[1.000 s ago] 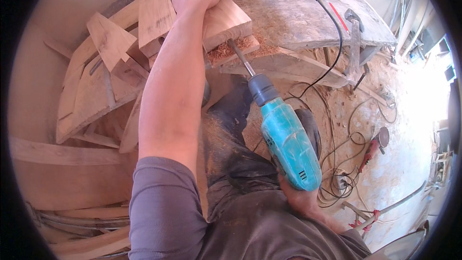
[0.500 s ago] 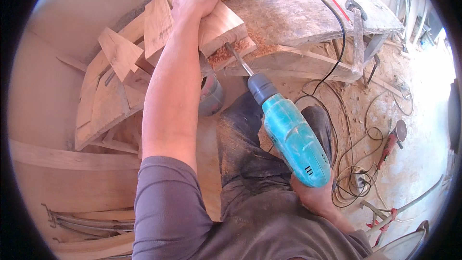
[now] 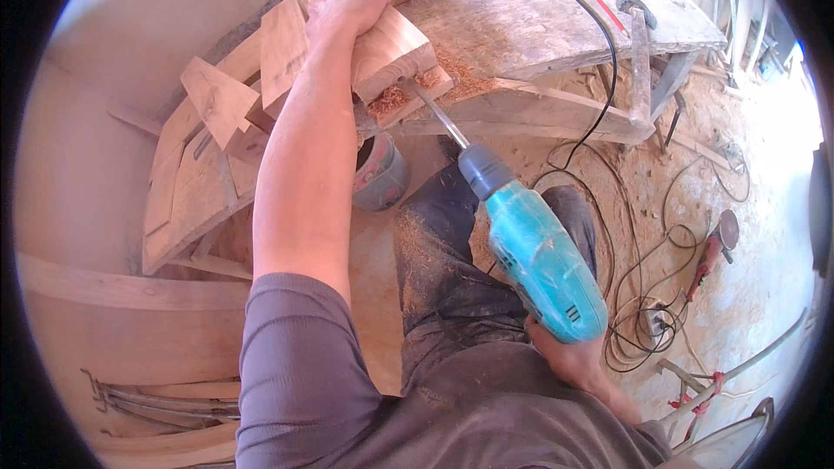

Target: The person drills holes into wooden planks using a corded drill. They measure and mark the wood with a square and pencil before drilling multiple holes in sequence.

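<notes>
Teal drill [image 3: 547, 262] partly hides the right hand [image 3: 569, 360].

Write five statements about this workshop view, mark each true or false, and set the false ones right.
1. The left hand is on a pale, rectangular wooden block. True.
2. A red power tool with a round grey disc lies on the wooden bench. False: the red power tool lies on the pale, dusty floor.
3. The right hand holds a turquoise power drill with a black front. True.
4. The drill's long metal bit stands clear of the block. False: the bit meets the block's near end.
5. A wooden-handled hammer with a metal head is right of the block. True.
</notes>
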A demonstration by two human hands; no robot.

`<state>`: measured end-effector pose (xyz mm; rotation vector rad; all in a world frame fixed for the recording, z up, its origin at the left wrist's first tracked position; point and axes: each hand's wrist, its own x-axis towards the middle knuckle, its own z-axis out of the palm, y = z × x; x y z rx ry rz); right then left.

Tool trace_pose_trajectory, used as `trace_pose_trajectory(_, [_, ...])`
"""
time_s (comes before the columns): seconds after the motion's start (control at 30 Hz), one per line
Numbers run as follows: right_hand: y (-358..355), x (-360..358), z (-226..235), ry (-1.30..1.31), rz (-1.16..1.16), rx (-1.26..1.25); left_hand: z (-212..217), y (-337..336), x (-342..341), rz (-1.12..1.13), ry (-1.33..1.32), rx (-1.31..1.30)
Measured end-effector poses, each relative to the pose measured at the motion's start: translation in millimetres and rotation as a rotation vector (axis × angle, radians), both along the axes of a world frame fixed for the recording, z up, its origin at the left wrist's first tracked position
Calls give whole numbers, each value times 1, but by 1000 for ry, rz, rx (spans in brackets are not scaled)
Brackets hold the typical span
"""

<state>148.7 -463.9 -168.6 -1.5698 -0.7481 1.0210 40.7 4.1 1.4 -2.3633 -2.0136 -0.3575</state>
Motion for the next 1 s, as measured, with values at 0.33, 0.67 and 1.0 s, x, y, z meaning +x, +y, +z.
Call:
trace_pose_trajectory(0.33, [-21,9,-12,-51,114,35,-4,8,-4,26,-20,-19])
trace_pose_trajectory(0.67, [-6,-5,-5,537,-80,5,3,-8,-3,53,-46,-42])
trace_pose_trajectory(1.0, [-4,-8,-13,660,-89,23,-1,0,-4,24,-46,-14])
